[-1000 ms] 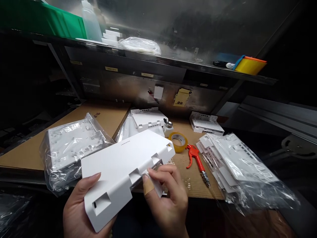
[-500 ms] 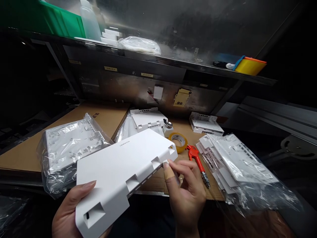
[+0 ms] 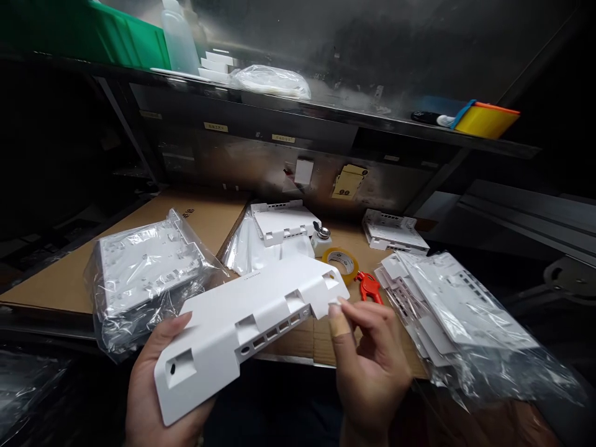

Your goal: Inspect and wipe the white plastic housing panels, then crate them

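Note:
My left hand grips the left end of a white plastic router housing, thumb on top and fingers underneath. The housing is tilted so its edge with a row of port openings faces me. Beside its right end, my right hand is closed in a pinch, with a small white bit, perhaps cloth or paper, between thumb and forefinger. A tan bandage wraps that thumb. Behind the right hand lies a red air blow gun, partly hidden. A roll of yellow tape sits just beyond the housing.
Bagged white housings lie at left and right. Further back are a stacked housing, another housing and a pump-top bottle. A metal shelf spans the rear, bearing a green bin and a yellow container.
The housing has tipped, showing more of its port edge, and shifted slightly right in the view. My right hand has moved right and a little down, still pinching.

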Demonstrator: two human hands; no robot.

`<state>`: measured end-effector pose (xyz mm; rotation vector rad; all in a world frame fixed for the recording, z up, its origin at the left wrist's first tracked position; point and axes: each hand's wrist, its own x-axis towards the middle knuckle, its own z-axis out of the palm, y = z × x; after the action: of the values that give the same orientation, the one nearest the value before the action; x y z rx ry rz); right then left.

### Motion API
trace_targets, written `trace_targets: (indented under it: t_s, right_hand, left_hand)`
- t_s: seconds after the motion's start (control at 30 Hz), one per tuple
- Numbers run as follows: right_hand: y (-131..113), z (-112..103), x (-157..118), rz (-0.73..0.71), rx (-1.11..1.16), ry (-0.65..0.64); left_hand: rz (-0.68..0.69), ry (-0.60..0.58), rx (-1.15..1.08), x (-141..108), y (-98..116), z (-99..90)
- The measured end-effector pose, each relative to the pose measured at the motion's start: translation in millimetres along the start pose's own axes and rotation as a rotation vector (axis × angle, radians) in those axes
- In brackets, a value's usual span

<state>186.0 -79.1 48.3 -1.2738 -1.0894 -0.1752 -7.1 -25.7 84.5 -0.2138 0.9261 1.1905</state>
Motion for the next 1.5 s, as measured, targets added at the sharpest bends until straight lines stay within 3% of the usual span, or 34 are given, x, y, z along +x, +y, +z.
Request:
trace_targets:
  t_s: [0.07, 0.2, 0.33, 0.43, 0.6, 0.77, 0.87, 1.07, 1.13, 1.27, 1.33, 1.5]
  right_hand:
    - [-1.1, -7.0, 3.7, -0.024, -0.024, 0.030]
    - [-7.1, -11.5, 0.7, 0.009, -0.022, 0.002]
    - [-8.7, -7.5, -8.6, 0.070, 0.046, -0.068]
    - [-14.7, -0.4, -15.1, 0.115, 0.116, -0.162]
    - [-37.4, 18.8, -28.6, 0.035, 0.150, -0.279]
    - [-45.0, 32.6, -35.2, -0.024, 0.207, -0.252]
    - [-42.7, 33.4, -32.5, -0.007, 0.150, -0.273]
    - [-33.3, 29.5, -30.8, -0.036, 0.161, -0.266]
    - [-23.5, 22.3, -26.4, 0.022, 0.122, -0.214]
    - [1.9, 1.6, -9.7, 0.297, 0.149, 0.147]
    - [14.3, -6.8, -1.1, 0.467, 0.180, 0.257]
    - [35.3, -18.3, 5.1, 0.737, 0.468, 0.210]
  left_hand:
    - [0.009, 0.041, 0.029, -0.2, 2.2, 5.5]
    - [-0.052, -0.101, 0.007, -1.4, 1.4, 9.0]
    - [-0.090, 0.025, 0.007, -4.6, -0.1, 14.3]
    - [-0.014, 0.022, 0.001, -6.7, -4.5, 15.9]
    - [0.173, -0.024, -0.027, -13.2, -22.2, 12.9]
    - [0.213, -0.040, -0.057, -18.4, -31.5, 11.1]
    - [0.272, -0.012, -0.018, -18.4, -32.1, 10.4]
    - [0.245, -0.057, -0.029, -13.6, -29.9, 6.6]
    - [0.244, -0.135, -0.023, -7.0, -25.8, 3.1]
    - [0.234, -0.425, -0.024, 11.3, -14.4, -6.8]
    - [0.187, -0.497, -0.040, 18.2, -10.6, -12.9]
    - [0.046, -0.535, -0.097, 22.2, -12.7, -31.2]
